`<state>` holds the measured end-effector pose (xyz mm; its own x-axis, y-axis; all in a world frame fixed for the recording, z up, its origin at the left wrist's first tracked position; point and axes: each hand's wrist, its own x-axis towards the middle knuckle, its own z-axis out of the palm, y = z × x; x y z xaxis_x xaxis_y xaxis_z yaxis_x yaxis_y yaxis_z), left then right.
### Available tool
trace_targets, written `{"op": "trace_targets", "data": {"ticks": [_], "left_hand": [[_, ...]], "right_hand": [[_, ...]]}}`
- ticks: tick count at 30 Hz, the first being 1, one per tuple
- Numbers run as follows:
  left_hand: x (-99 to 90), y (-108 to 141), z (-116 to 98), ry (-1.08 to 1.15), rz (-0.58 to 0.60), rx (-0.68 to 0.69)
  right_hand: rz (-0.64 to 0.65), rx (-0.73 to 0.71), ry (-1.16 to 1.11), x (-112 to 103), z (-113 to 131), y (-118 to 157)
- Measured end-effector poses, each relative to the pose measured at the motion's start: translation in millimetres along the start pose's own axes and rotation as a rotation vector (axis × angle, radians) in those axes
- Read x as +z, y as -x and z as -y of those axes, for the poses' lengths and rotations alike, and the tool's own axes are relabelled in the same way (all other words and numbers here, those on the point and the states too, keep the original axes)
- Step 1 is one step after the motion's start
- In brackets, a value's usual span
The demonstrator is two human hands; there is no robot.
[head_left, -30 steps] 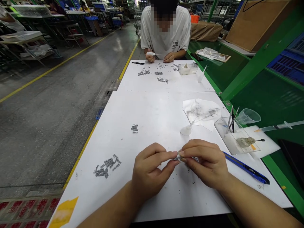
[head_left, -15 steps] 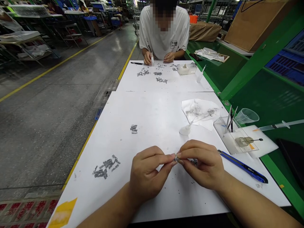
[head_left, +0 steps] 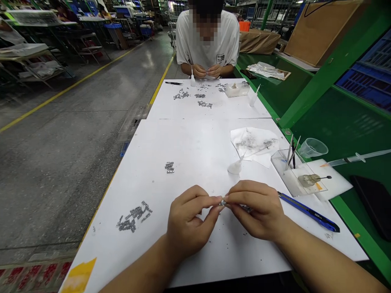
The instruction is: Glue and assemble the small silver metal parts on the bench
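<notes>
Both hands, left hand (head_left: 187,221) and right hand (head_left: 259,209), pinch one tiny silver metal part (head_left: 222,202) between fingertips above the white worktop (head_left: 195,138). Near right lies a blue utility knife (head_left: 308,211); a small white squeeze bottle (head_left: 235,166) stands just beyond; loose grey metal pieces (head_left: 134,213) lie left.

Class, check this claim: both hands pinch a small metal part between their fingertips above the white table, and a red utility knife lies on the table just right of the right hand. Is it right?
Not quite: the utility knife is blue, not red, as the head view shows. The rest holds: the left hand and right hand pinch the small metal part above the white table.
</notes>
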<state>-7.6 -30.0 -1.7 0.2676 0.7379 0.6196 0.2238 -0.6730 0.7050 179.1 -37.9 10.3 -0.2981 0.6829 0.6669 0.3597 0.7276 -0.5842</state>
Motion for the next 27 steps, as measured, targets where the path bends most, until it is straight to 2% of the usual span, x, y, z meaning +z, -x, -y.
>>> {"op": "trace_targets", "data": {"ticks": [5,14,18,24,27], "left_hand": [[0.1,1.1,0.7,-0.029,0.014,-0.011],[-1.1,-1.0,1.4,-0.046,0.014,0.027],[-3.3,-3.5,1.4,-0.047,0.012,0.050],[-3.6,-5.2,0.5,-0.019,0.028,-0.001],[-3.6,-4.8,1.0,-0.010,0.045,-0.007]], "right_hand": [[-0.043,0.014,-0.009,2.7,-0.4,-1.6],[-0.023,0.007,-0.045,2.2,-0.5,0.0],[-0.002,0.011,-0.055,0.9,-3.4,0.7],[0.099,0.002,-0.092,-3.7,-4.8,0.2],[0.110,0.022,-0.094,-2.6,-4.9,1.2]]}}
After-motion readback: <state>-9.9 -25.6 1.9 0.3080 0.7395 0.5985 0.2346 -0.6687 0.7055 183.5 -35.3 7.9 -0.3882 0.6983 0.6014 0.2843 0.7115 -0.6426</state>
